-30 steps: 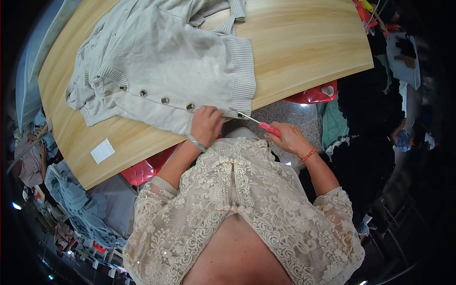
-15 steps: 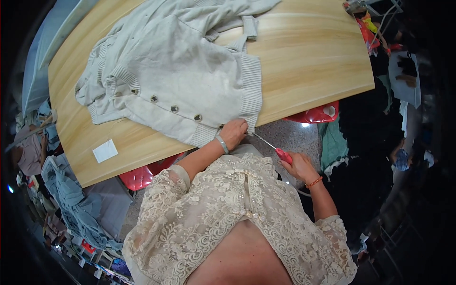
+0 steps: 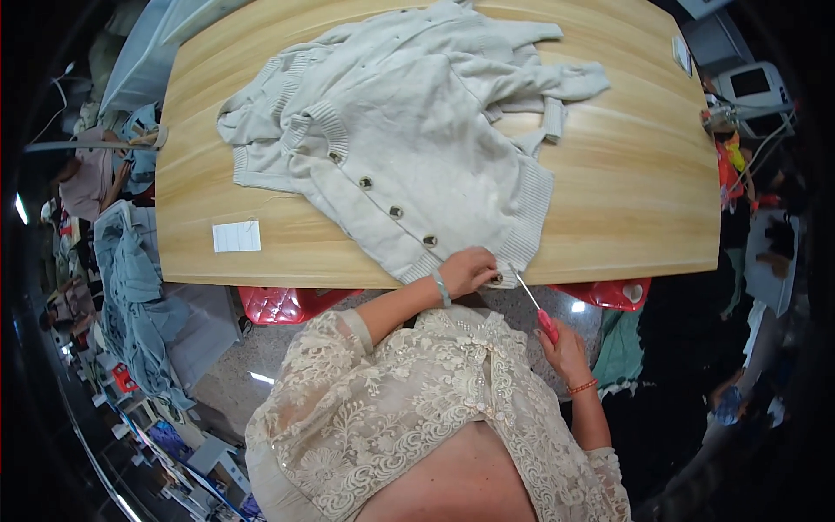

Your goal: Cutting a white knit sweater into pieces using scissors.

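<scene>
A cream knitted cardigan (image 3: 409, 148) with dark buttons and ribbed edges lies spread on the wooden table (image 3: 635, 191), its bottom corner at the near edge. My left hand (image 3: 468, 271) is closed on that corner, beside the lowest button (image 3: 497, 278); the fingertips are partly hidden. In my right hand (image 3: 567, 352), to the right and nearer, is a tool with a red handle (image 3: 547, 325) and a thin metal shaft (image 3: 528, 291). The shaft's tip meets the ribbed hem close to my left fingers. Its exact tip shape is too small to make out.
A white paper card (image 3: 237, 236) lies on the table's left part. Red stools (image 3: 287, 304) show under the near edge. Blue-grey garments (image 3: 135, 296) are heaped at the left, and dark cloth (image 3: 687, 348) with a green piece (image 3: 622, 348) at the right.
The view has turned and shifted, so table and cardigan appear farther right and more level. My left hand still grips the hem; the tool's tip remains by it.
</scene>
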A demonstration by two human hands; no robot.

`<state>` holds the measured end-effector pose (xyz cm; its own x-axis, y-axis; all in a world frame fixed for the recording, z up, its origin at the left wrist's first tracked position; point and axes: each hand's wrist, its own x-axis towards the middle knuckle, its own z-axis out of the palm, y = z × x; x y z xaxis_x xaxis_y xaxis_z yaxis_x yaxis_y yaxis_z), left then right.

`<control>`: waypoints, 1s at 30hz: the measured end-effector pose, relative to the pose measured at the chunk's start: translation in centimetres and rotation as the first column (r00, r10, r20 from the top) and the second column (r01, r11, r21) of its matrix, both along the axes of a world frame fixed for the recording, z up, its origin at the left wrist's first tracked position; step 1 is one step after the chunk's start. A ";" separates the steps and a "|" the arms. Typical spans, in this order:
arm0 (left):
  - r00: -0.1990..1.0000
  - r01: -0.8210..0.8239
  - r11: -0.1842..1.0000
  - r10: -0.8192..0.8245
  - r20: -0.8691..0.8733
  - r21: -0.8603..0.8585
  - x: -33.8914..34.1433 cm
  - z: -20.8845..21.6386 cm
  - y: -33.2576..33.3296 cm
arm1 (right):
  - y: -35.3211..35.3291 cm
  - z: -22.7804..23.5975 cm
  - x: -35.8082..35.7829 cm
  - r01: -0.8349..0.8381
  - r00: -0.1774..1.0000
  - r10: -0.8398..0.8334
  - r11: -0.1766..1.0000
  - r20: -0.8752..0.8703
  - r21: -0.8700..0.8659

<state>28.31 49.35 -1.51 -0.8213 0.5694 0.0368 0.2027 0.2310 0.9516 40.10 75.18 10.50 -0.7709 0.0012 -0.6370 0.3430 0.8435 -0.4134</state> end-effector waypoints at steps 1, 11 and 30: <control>0.962 -0.177 0.984 0.167 -0.218 -0.027 -1.4 0.7 -1.4 | -0.4 -0.1 -0.2 0.002 0.991 -0.006 1.000 -0.136 -0.029; 0.432 -0.892 0.193 0.626 -0.649 -0.409 -18.7 1.4 -23.2 | -2.6 -0.8 -4.5 -0.161 0.942 0.133 0.985 -0.308 -0.068; 0.568 -0.812 0.414 0.399 -0.720 -0.412 -18.1 0.7 -22.4 | -7.2 -0.8 -9.3 -0.382 0.885 0.335 0.919 -0.325 -0.094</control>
